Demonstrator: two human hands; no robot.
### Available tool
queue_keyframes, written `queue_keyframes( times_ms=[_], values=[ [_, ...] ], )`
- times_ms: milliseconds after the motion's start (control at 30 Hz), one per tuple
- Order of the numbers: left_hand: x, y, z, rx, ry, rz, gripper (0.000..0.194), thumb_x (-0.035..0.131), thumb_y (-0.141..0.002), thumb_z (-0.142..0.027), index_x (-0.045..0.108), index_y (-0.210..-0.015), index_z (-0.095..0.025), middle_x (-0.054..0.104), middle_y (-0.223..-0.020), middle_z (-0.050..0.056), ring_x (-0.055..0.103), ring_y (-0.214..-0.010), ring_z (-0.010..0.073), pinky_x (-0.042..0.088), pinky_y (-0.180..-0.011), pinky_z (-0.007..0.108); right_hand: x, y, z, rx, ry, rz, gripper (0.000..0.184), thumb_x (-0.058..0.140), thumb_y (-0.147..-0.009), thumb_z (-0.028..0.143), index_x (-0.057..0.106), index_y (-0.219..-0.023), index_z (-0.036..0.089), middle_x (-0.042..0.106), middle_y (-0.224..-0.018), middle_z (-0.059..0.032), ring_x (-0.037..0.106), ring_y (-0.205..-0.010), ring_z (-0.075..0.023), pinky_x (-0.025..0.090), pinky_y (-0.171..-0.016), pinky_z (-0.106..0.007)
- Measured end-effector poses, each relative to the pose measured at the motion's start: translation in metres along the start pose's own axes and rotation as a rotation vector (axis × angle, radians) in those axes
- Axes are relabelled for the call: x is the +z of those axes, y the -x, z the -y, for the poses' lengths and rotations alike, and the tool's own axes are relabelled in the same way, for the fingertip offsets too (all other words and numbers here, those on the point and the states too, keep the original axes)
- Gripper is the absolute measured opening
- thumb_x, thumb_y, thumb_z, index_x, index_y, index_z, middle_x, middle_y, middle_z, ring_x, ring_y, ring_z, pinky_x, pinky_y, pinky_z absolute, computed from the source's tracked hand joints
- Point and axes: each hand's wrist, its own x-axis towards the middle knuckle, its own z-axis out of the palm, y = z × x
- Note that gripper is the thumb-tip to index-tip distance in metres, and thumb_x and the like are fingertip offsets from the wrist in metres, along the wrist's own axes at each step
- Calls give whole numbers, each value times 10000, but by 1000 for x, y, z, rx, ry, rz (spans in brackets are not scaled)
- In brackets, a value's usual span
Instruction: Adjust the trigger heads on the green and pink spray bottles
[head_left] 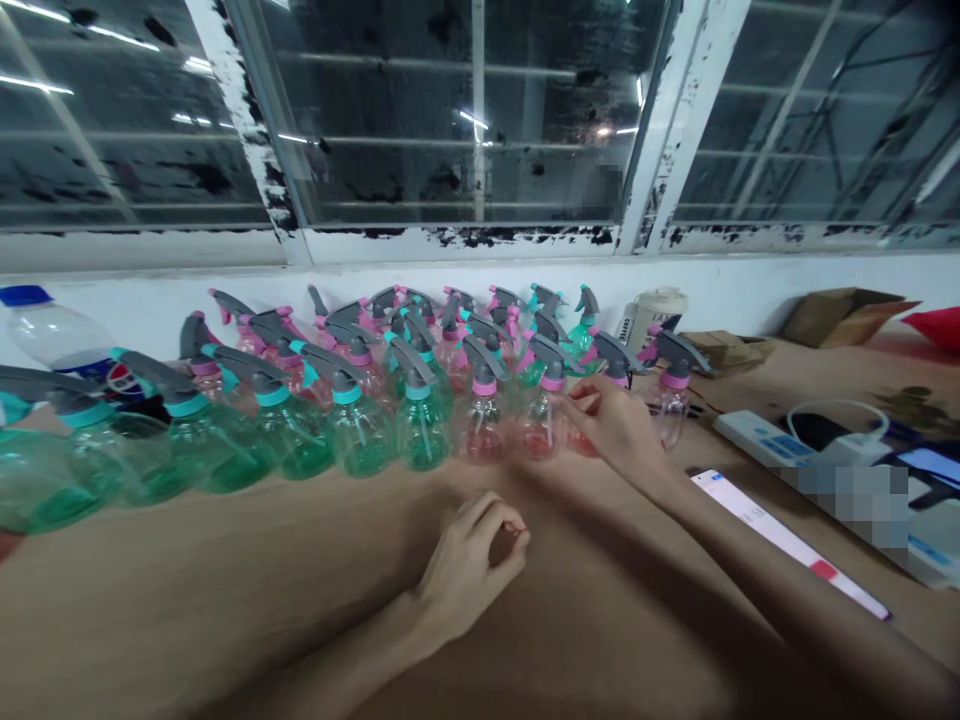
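Toward the right end of the front row, my right hand [619, 425] is closed at the neck of a pink spray bottle [583, 442]. It covers much of that bottle, and the fingertips are pinched together beside the bottle to its left. That left neighbour, another pink-collared spray bottle [536, 440], stands upright. Nearer to me, my left hand [476, 560] hovers over the brown table, its fingers curled in and the thumb close to the index finger. Nothing shows in it. Several green spray bottles [364, 435] with turquoise collars fill the row's left side.
Behind the front row stand more spray bottles [356, 350] with grey heads. A large plastic bottle [56, 330] with a blue cap is at far left. To the right lie a phone [787, 540], a white power strip [832, 480], a cup [660, 312] and a cardboard box [836, 315].
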Motion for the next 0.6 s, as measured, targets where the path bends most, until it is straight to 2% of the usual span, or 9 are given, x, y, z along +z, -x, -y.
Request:
queue_keyframes(
  times_ms=[133, 200, 300, 433, 600],
  values=[
    [1, 1, 2, 28, -38, 19, 88, 503, -844, -135, 542, -800, -200, 579, -822, 22, 569, -789, 180, 482, -722, 319, 12, -5, -5, 51, 70, -13, 472, 589, -810, 505, 559, -1103, 136, 686, -1042, -157, 657, -925, -316, 472, -700, -357],
    [1, 2, 2, 44, -52, 35, 84, 500, -852, -142, 548, -809, -196, 581, -818, 22, 571, -780, 177, 485, -713, 314, 18, -7, -1, 64, 102, 11, 521, 564, -817, 542, 542, -1153, 145, 698, -1011, -157, 665, -911, -324, 471, -672, -354],
    [1, 2, 2, 65, -57, 61, 96, 494, -863, -140, 560, -815, -191, 589, -817, 22, 576, -773, 173, 488, -707, 306, 19, -7, 5, 78, 151, 55, 510, 503, -839, 584, 581, -1120, 165, 718, -884, -149, 682, -844, -331, 464, -625, -353],
    [0, 2, -1, 102, -50, 86, 103, 500, -873, -143, 573, -820, -193, 600, -805, 17, 581, -776, 170, 488, -709, 295, 7, 5, 6, 65, 194, 96, 510, 478, -842, 605, 604, -1089, 177, 717, -876, -144, 683, -816, -336, 468, -611, -364],
    [0, 2, 0, 124, -42, 94, 141, 474, -897, -163, 592, -823, -188, 605, -796, 19, 582, -767, 166, 485, -709, 289, -18, 47, -2, 5, 221, 102, 583, 489, -812, 639, 594, -1102, 144, 701, -914, -154, 675, -796, -344, 484, -614, -387]
  ],
)
